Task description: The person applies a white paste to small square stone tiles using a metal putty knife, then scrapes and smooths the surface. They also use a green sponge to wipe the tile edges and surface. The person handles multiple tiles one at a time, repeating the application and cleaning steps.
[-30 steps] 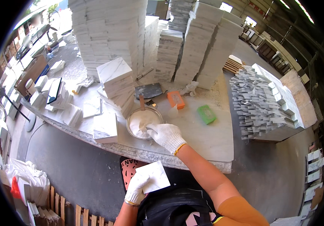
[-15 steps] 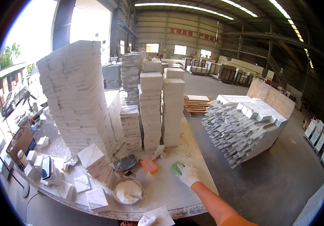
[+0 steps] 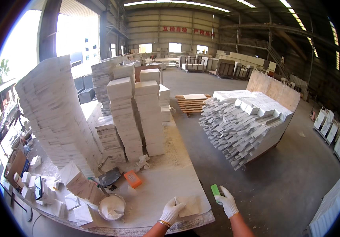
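The left hand (image 3: 171, 211), in a white glove, presses a pale flat tile (image 3: 188, 205) onto the table (image 3: 166, 177) near its front right corner, fingers pinching the tile's left edge. The right hand (image 3: 227, 203), also gloved, holds a green block (image 3: 216, 192) past the table's right edge, over the floor; its grip is closed around the block's lower end.

The tile lies close to the table's front edge, so a sideways push from the left hand could slide it off. The green block hangs over bare concrete, and a loosened grip would drop it. The bowl of white paste (image 3: 112, 206) sits just beside the left forearm's path, and a careless sweep could tip it. The tall stacks of white tiles (image 3: 57, 118) lean visibly and stand near the working spot.

Both forearms are cut off at the lower edge. What the orange block (image 3: 133, 179) is cannot be told. The tool in the bowl is hard to make out.
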`<state>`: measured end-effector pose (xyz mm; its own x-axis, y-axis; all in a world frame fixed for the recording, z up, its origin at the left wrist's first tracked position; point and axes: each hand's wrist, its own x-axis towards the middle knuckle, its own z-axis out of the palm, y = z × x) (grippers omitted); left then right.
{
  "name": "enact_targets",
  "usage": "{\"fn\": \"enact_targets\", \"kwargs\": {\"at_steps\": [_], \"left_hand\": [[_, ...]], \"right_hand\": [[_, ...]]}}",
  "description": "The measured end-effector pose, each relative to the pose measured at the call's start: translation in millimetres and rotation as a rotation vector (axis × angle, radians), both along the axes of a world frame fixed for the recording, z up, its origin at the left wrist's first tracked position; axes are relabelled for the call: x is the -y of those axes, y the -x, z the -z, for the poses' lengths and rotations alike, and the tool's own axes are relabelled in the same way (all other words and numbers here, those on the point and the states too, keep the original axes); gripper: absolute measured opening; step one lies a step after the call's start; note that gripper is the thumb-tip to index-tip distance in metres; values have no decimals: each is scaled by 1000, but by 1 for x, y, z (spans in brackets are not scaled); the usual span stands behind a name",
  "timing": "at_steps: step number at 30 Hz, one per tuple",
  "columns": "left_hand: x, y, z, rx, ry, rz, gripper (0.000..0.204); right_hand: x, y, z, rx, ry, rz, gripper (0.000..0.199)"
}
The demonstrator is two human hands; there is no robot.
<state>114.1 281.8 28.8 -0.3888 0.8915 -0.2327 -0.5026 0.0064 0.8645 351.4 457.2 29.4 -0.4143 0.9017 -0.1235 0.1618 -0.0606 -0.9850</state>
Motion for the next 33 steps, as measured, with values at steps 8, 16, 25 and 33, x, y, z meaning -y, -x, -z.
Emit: {"fn": "enact_targets", "kwargs": {"at_steps": [8, 16, 25, 33], "left_hand": [[-65, -22, 26, -492, 173, 12, 55], [-49, -19, -65, -1436, 659, 309, 94], [-41, -27, -33, -1709, 62, 138, 79], [-42, -39, -28, -1671, 13, 53, 76]], "right_hand": [[5, -34, 37, -287, 223, 79, 69], [10, -44, 60, -328, 257, 94, 68], [11, -55, 59, -328, 275, 54, 69], [16, -34, 20, -249, 280, 17, 76]]}}
